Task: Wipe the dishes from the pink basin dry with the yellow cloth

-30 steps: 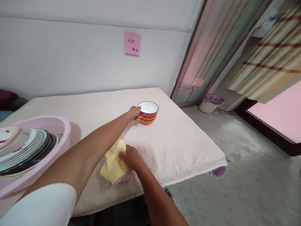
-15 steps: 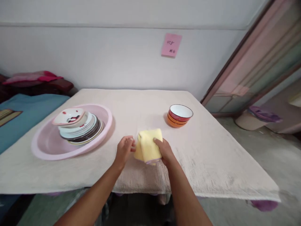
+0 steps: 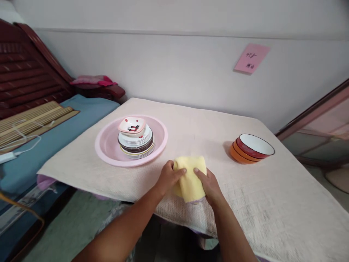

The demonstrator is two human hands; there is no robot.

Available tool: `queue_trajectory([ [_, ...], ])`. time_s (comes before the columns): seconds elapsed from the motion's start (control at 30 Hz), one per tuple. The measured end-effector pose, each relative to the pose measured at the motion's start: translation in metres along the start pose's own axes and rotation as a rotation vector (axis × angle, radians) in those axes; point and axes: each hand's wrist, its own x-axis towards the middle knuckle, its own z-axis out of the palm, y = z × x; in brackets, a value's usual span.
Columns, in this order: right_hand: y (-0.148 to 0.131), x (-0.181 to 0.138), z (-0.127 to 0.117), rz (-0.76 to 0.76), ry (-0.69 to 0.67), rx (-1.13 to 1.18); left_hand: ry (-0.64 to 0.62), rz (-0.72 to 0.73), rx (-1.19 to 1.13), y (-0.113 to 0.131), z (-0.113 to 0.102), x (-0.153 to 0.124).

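A folded yellow cloth (image 3: 191, 182) is held over the near part of the table, between both hands. My left hand (image 3: 169, 177) grips its left edge, thumb on top. My right hand (image 3: 211, 185) pinches the right edge, its thumb also lying over the cloth; the fingers beneath are hidden. To the left stands a pink basin (image 3: 105, 145). Inside it a stack of plates (image 3: 137, 143) carries a small squarish patterned bowl (image 3: 132, 124) on top. On the right, a red bowl with white inside (image 3: 256, 145) is nested, tilted, in orange bowls (image 3: 240, 154).
A cream cloth covers the table (image 3: 196, 134), which stands against a white wall with a pink note (image 3: 252, 59). At left is a wooden seat with a blue cushion (image 3: 92, 109), a bamboo mat (image 3: 35, 123) and a white cable (image 3: 24, 134).
My left hand, apart from the yellow cloth before, has closed on its left edge. The view has turned left, so basin and bowls appear farther right.
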Motion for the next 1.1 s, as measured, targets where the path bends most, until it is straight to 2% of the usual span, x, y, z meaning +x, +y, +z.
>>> queue_trajectory([
  [0.17,0.001,-0.007,0.005,-0.044,0.054,-0.069,0.099,0.091,0.049,-0.003,-0.009,-0.002],
  [0.33,-0.011,-0.010,0.003,-0.096,0.100,-0.046,0.094,0.128,0.085,0.006,-0.016,-0.002],
  [0.43,-0.013,-0.008,-0.004,-0.122,0.243,-0.019,0.190,0.130,0.014,0.013,-0.019,-0.001],
  [0.53,-0.010,-0.007,-0.010,-0.207,0.369,-0.008,0.213,0.131,-0.086,0.020,-0.017,-0.001],
  [0.57,-0.008,-0.008,-0.010,-0.243,0.348,-0.023,0.207,0.117,-0.107,0.022,-0.015,-0.001],
  [0.63,-0.006,-0.012,-0.005,-0.295,0.217,-0.087,0.198,0.094,-0.117,0.026,-0.009,-0.004],
  [0.7,-0.007,-0.018,0.004,-0.325,0.039,-0.173,0.156,0.094,-0.114,0.029,-0.004,-0.008],
  [0.77,-0.010,-0.024,0.014,-0.352,-0.061,-0.253,0.057,0.106,-0.140,0.033,0.001,-0.012],
  [0.83,-0.015,-0.028,0.020,-0.357,-0.043,-0.305,-0.051,0.107,-0.205,0.036,0.004,-0.016],
  [0.9,-0.018,-0.030,0.020,-0.319,0.034,-0.300,-0.127,0.109,-0.274,0.039,0.006,-0.018],
  [0.97,-0.021,-0.030,0.016,-0.255,0.083,-0.228,-0.185,0.114,-0.310,0.039,0.007,-0.020],
  [1.1,-0.023,-0.031,0.008,-0.140,0.086,-0.041,-0.283,0.143,-0.281,0.040,0.004,-0.024],
])
